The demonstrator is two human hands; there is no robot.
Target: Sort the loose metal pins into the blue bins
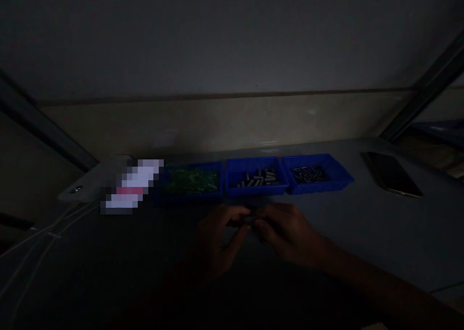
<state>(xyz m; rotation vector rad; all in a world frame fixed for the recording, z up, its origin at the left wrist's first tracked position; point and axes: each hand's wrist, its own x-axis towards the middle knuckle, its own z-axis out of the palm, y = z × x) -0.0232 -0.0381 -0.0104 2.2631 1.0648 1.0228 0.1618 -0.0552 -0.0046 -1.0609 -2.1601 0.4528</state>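
My left hand (226, 236) and my right hand (286, 231) meet in front of the middle blue bin (259, 191). Both are closed, thumb against fingers, around a small dark piece (250, 219) between their fingertips; the dim light hides what kind it is. Short pale cylinders (258, 180) lie in the middle bin. The left blue bin (192, 197) holds green translucent pieces (192, 180). Many slim metal pins or screws (310, 174) fill the bottom of the right blue bin (322, 187).
A dark phone (393, 174) lies at the right of the grey table (362, 219). On the left stands a pale flat box (90, 180) with white cables (50, 236), beside a blurred-out bright patch (134, 185). A wall rises behind the bins, with metal posts at both sides.
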